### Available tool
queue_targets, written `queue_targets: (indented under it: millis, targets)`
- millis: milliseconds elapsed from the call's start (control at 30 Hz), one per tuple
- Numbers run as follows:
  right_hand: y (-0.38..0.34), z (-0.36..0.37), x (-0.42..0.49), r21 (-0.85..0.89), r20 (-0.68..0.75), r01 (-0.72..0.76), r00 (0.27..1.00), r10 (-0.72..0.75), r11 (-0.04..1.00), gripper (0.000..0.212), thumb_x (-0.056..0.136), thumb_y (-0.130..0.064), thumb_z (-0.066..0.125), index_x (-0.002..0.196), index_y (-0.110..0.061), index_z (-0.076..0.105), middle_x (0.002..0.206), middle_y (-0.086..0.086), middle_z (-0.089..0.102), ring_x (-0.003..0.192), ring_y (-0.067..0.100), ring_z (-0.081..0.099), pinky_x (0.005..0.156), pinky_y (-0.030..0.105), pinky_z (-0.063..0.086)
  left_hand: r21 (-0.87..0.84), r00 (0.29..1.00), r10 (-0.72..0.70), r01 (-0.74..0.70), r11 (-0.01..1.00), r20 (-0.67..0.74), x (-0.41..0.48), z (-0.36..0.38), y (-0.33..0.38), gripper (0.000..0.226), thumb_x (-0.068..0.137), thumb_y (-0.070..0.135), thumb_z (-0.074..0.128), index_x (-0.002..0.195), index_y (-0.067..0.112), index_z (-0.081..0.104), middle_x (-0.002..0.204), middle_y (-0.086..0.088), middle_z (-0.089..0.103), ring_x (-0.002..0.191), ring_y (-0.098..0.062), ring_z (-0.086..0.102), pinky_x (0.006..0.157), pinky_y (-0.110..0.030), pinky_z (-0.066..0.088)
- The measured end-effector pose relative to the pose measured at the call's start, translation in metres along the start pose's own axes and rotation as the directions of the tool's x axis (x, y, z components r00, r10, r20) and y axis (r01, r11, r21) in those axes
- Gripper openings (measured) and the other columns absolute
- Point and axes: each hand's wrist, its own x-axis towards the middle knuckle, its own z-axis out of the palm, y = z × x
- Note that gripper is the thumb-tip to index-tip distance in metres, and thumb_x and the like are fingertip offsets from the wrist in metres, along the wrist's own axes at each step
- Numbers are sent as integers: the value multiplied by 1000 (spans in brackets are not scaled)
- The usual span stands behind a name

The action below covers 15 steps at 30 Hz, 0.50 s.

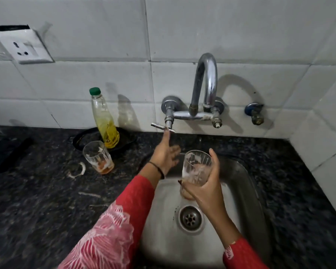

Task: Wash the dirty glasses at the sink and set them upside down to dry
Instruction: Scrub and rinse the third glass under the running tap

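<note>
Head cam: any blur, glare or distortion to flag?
Head view: left hand motion-blurred at the tap handle; held glass in the right hand fairly sharp; faucet casts a hard shadow on the tiles; wide-angle bends tile lines near the edges.

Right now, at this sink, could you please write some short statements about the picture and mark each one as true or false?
1. The right hand holds a glass over the sink. True.
2. The second glass on the counter stands upside down. False: it stands upright, with orange residue at its bottom.
3. The left hand reaches to the tap handle with straight fingers. True.
4. The cap of the bottle is red. False: it is green.
</note>
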Motion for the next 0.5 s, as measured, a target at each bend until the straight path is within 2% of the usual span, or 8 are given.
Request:
queue_targets:
  millis: [67, 133, 200, 267, 300, 400, 467, 500]
  targets:
    - [5, 2, 2, -22, -27, 0, 1000, 0, 1000, 99, 64, -4, 84, 137, -37, 27, 104, -26, 54, 95, -19, 57, 78, 4, 45, 107, 978, -179, 167, 980, 109, -12, -18, -43, 83, 80, 81, 30, 130, 20, 53, 130, -12, 61, 118, -29, 58, 93, -49, 49]
    - [12, 5, 1, -73, -57, -53, 997, 49, 996, 95, 62, -9, 86, 130, -43, 28, 104, -21, 58, 92, -11, 61, 78, 8, 48, 110, 904, -344, 326, 939, 255, -22, -28, -82, 84, 81, 82, 24, 123, 21, 63, 114, -9, 71, 101, -25, 66, 84, -44, 54]
    - [15, 8, -2, -150, -39, -114, 993, 110, 982, 93, 62, -17, 84, 127, -49, 26, 112, -13, 58, 101, 1, 61, 84, 19, 49, 25, 869, -376, 389, 921, 321, -33, -25, -107, 65, 88, 68, 31, 110, 19, 68, 87, -5, 74, 75, -18, 71, 65, -33, 59]
    - [20, 7, -4, -305, -28, -113, 994, 110, 945, 89, 64, -22, 82, 132, -39, 28, 124, -9, 46, 119, 8, 44, 93, 22, 39, -61, 887, -339, 375, 925, 315, -37, -17, -120, 48, 89, 52, 39, 98, 15, 69, 67, -2, 70, 53, -15, 65, 44, -22, 52]
    - [22, 5, -4, -394, -34, -86, 996, 79, 915, 86, 64, -24, 81, 134, -31, 32, 128, -8, 41, 123, 9, 35, 97, 22, 34, -95, 903, -304, 346, 933, 302, -38, -13, -121, 46, 91, 46, 37, 95, 13, 68, 62, -1, 68, 47, -13, 62, 39, -18, 46]
    - [19, -6, 0, -569, 25, 114, 992, -122, 814, 60, 70, -29, 76, 124, -18, 52, 130, 1, 44, 126, 15, 32, 105, 26, 33, -157, 949, -238, 273, 949, 207, -28, -12, -127, 45, 96, 40, 29, 90, 12, 63, 64, -1, 69, 48, -11, 62, 41, -17, 46]
    - [9, -10, 4, -673, 128, 213, 977, -171, 708, 29, 81, -27, 68, 107, -16, 64, 113, 3, 58, 116, 19, 45, 100, 29, 36, -186, 969, -204, 228, 956, 139, -22, -14, -130, 40, 95, 42, 35, 94, 14, 64, 76, -3, 70, 60, -12, 65, 48, -21, 50]
    - [4, -11, 6, -716, 158, 216, 976, -147, 664, 18, 86, -27, 63, 99, -15, 68, 103, 4, 64, 108, 20, 51, 96, 30, 36, -196, 976, -181, 202, 959, 119, -21, -15, -130, 38, 95, 42, 38, 102, 14, 64, 84, -4, 70, 64, -13, 66, 51, -23, 52]
